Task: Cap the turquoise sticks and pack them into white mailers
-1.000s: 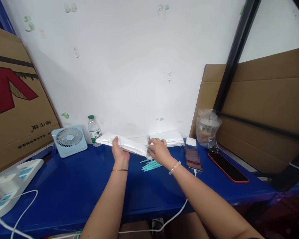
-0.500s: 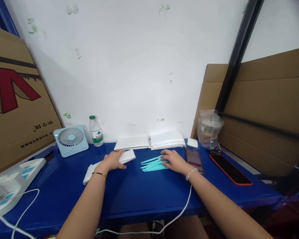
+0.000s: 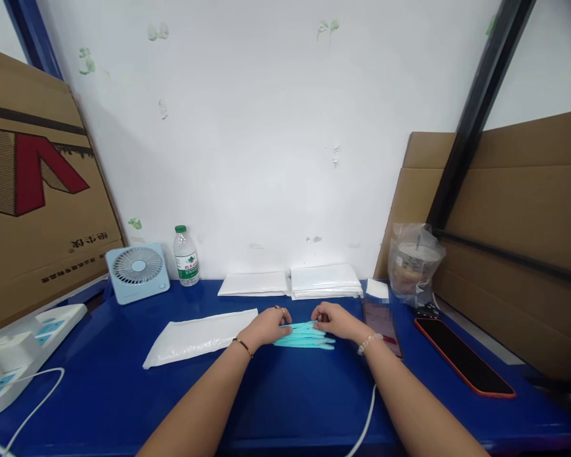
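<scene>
A bundle of thin turquoise sticks [image 3: 304, 336] lies on the blue table between my two hands. My left hand [image 3: 266, 325] is at their left ends, its thumb and curled fingers closed on them. At the upper right of the bundle, my right hand [image 3: 337, 322] pinches the ends of some sticks; its fingertips are partly hidden. To the left of the bundle a white padded envelope [image 3: 195, 337] lies flat, with no hand touching it. The exact kind of the sticks is too small to make out.
Against the wall lie one white envelope pile [image 3: 254, 284] and another stack [image 3: 326, 281]. A blue fan [image 3: 137, 273], a water bottle [image 3: 186, 260] and a power strip [image 3: 33, 355] stand left. Rightward are a phone [image 3: 383, 330], an orange-edged phone [image 3: 461, 355] and a bagged cup [image 3: 415, 266].
My left hand has let go of the white envelope, which now lies flat, and moved right to the turquoise sticks. My right hand stays by the sticks, now pinching their ends.
</scene>
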`<state>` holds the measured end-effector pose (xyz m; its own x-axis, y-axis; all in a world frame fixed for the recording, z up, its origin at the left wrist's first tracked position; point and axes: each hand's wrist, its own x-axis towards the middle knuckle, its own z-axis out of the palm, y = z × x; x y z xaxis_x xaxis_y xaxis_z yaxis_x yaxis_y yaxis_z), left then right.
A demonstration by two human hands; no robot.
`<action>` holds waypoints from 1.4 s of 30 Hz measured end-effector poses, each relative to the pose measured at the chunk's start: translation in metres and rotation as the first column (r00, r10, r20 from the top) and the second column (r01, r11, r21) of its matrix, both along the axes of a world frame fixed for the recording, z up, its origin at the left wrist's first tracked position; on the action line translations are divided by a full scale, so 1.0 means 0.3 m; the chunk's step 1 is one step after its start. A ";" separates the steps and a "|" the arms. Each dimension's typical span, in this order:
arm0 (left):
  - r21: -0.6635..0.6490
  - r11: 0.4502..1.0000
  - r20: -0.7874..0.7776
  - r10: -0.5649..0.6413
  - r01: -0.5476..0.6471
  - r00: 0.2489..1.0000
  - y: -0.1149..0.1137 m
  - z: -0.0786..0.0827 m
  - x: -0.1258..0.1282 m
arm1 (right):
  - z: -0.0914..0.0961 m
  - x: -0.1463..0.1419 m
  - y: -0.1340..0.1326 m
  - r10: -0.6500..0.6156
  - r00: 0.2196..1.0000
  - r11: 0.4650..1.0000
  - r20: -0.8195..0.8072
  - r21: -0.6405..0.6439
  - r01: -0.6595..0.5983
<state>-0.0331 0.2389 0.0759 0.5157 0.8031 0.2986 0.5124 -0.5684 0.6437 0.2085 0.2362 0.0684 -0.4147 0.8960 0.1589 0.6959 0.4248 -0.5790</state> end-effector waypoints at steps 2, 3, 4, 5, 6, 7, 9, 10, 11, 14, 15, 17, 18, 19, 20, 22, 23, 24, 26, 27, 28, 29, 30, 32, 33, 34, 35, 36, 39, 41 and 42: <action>-0.045 0.997 -0.022 -0.059 0.058 0.998 -0.008 -0.005 -0.016 | -0.005 0.006 -0.022 0.013 0.999 1.000 -0.045 -0.018 -0.014; -0.074 0.994 -0.016 -0.082 0.080 0.997 -0.011 -0.005 -0.022 | -0.005 0.007 -0.031 0.025 0.998 0.999 -0.056 -0.024 -0.026; -0.111 0.989 -0.012 -0.096 0.094 0.995 -0.013 -0.003 -0.027 | -0.003 0.007 -0.038 0.037 0.997 0.999 -0.060 -0.031 -0.039; -0.157 0.982 -0.019 -0.105 0.101 0.994 -0.014 0.000 -0.029 | 0.000 0.004 -0.041 0.050 0.997 0.998 -0.059 -0.041 -0.053; -0.206 0.974 -0.040 -0.109 0.098 0.993 -0.013 0.004 -0.029 | 0.004 0.001 -0.042 0.063 0.996 0.996 -0.056 -0.054 -0.066; -0.248 0.965 -0.073 -0.110 0.089 0.991 -0.012 0.008 -0.027 | 0.008 -0.002 -0.041 0.069 0.996 0.995 -0.056 -0.069 -0.073; -0.286 0.956 -0.135 -0.110 0.068 0.985 -0.010 0.018 -0.019 | 0.014 -0.009 -0.034 0.060 0.996 0.992 -0.071 -0.104 -0.068; -0.285 0.957 -0.151 -0.108 0.061 0.983 -0.009 0.022 -0.014 | 0.017 -0.011 -0.029 0.050 0.995 0.990 -0.083 -0.126 -0.061; -0.275 0.959 -0.156 -0.106 0.060 0.982 -0.009 0.025 -0.009 | 0.018 -0.013 -0.025 0.038 0.994 0.988 -0.100 -0.147 -0.053; -0.232 0.971 -0.154 -0.090 0.052 0.984 -0.006 0.027 0.004 | 0.019 -0.014 -0.014 0.013 0.987 0.981 -0.157 -0.191 -0.043; -0.211 0.977 -0.160 -0.076 0.041 0.984 -0.003 0.024 0.006 | 0.018 -0.012 -0.011 0.010 0.984 0.980 -0.176 -0.196 -0.045; -0.146 0.989 -0.171 -0.036 0.011 0.985 0.008 0.016 0.004 | 0.014 -0.004 -0.004 0.004 0.979 0.979 -0.202 -0.199 -0.045; -0.109 0.994 -0.176 -0.007 -0.012 0.984 0.016 0.010 0.001 | 0.013 0.002 0.000 -0.006 0.979 0.980 -0.204 -0.195 -0.035; -0.079 0.996 -0.183 0.025 -0.040 0.983 0.025 0.005 -0.004 | 0.011 0.009 0.004 -0.023 0.979 0.982 -0.204 -0.189 -0.016; -0.065 0.995 -0.190 0.056 -0.070 0.980 0.034 0.000 -0.010 | 0.010 0.017 0.008 -0.042 0.978 0.982 -0.204 -0.186 0.004; -0.088 0.990 -0.222 0.091 -0.113 0.971 0.050 -0.008 -0.021 | 0.008 0.032 0.014 -0.071 0.977 0.979 -0.202 -0.200 0.030; -0.108 0.987 -0.240 0.094 -0.123 0.966 0.054 -0.010 -0.024 | 0.009 0.038 0.015 -0.079 0.978 0.976 -0.195 -0.214 0.036; -0.114 0.985 -0.252 0.095 -0.127 0.963 0.056 -0.011 -0.025 | 0.010 0.041 0.015 -0.083 0.980 0.975 -0.182 -0.220 0.042; -0.061 0.989 -0.250 0.115 -0.134 0.961 0.052 -0.007 -0.022 | 0.013 0.042 0.011 -0.088 0.986 0.981 -0.145 -0.185 0.060; -0.020 0.991 -0.240 0.126 -0.134 0.963 0.046 -0.003 -0.018 | 0.014 0.039 0.008 -0.085 0.988 0.986 -0.128 -0.151 0.066; 0.016 0.992 -0.228 0.127 -0.127 0.965 0.040 0.002 -0.014 | 0.015 0.035 0.005 -0.075 0.991 0.991 -0.114 -0.116 0.062; 0.033 0.994 -0.225 0.110 -0.105 0.968 0.033 0.006 -0.009 | 0.015 0.030 0.002 -0.056 0.993 0.995 -0.103 -0.085 0.048; 0.029 0.997 -0.233 0.075 -0.071 0.969 0.027 0.010 -0.004 | 0.014 0.025 -0.001 -0.031 0.995 0.998 -0.090 -0.066 0.026; -0.022 1.000 -0.274 -0.005 -0.001 0.962 0.018 0.016 0.005 | 0.011 0.013 -0.006 0.012 0.998 0.998 -0.064 -0.053 -0.015; -0.051 0.999 -0.295 -0.028 0.014 0.955 0.015 0.018 0.009 | 0.010 0.008 -0.007 0.026 0.998 0.998 -0.053 -0.054 -0.028; -0.076 0.997 -0.315 -0.037 0.014 0.948 0.013 0.019 0.013 | 0.009 0.003 -0.008 0.036 0.998 0.997 -0.046 -0.061 -0.038; -0.091 0.996 -0.331 -0.034 0.004 0.943 0.012 0.020 0.016 | 0.010 -0.001 -0.008 0.044 0.998 0.996 -0.043 -0.076 -0.048; -0.092 0.996 -0.342 -0.024 -0.008 0.940 0.011 0.022 0.020 | 0.012 -0.004 -0.008 0.050 0.998 0.994 -0.042 -0.096 -0.054; -0.051 0.998 -0.357 0.009 -0.029 0.934 0.008 0.028 0.027 | 0.023 -0.005 -0.009 0.067 0.997 0.978 -0.035 -0.197 -0.073; -0.010 0.999 -0.362 0.034 -0.041 0.931 0.008 0.032 0.029 | 0.030 0.000 -0.009 0.088 0.996 0.964 -0.026 -0.251 -0.092; 0.008 0.999 -0.366 0.049 -0.049 0.929 0.008 0.033 0.030 | 0.032 0.002 -0.009 0.097 0.995 0.961 -0.019 -0.258 -0.099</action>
